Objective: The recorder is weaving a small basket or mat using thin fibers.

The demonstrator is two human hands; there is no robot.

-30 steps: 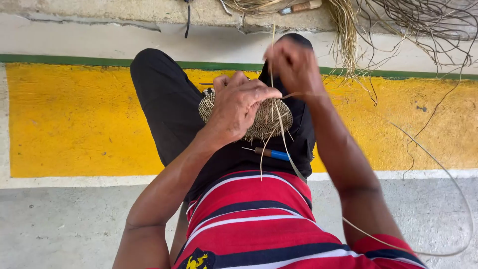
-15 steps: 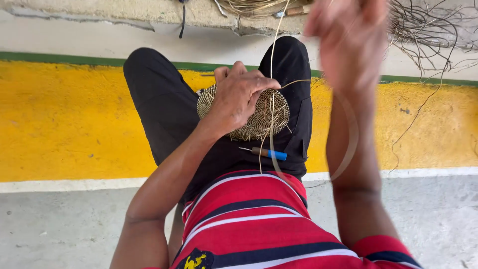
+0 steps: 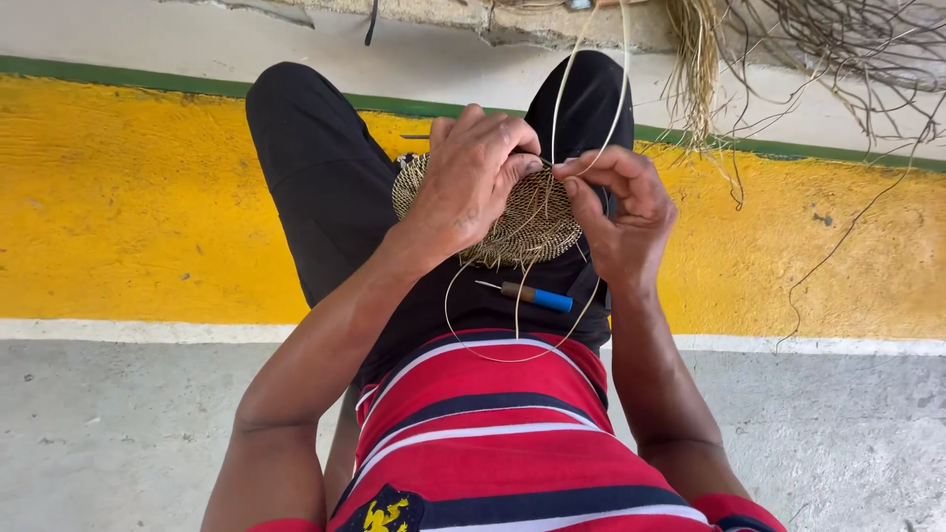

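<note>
A round woven straw disc rests on my lap, over black trousers. My left hand lies across its top and grips it. My right hand sits at the disc's right edge, its fingers pinching a thin pale fibre strand that runs up and out of the frame. Another loop of the strand hangs below the disc onto my red striped shirt. A small awl with a blue handle lies on my lap just under the disc.
A bundle of loose dry fibres lies on the ground at the top right. A yellow painted band with a green edge line crosses the concrete floor under my legs.
My right hand had drawn the strand up high and has come back down to the disc's right edge. My left hand has stayed on the disc.
</note>
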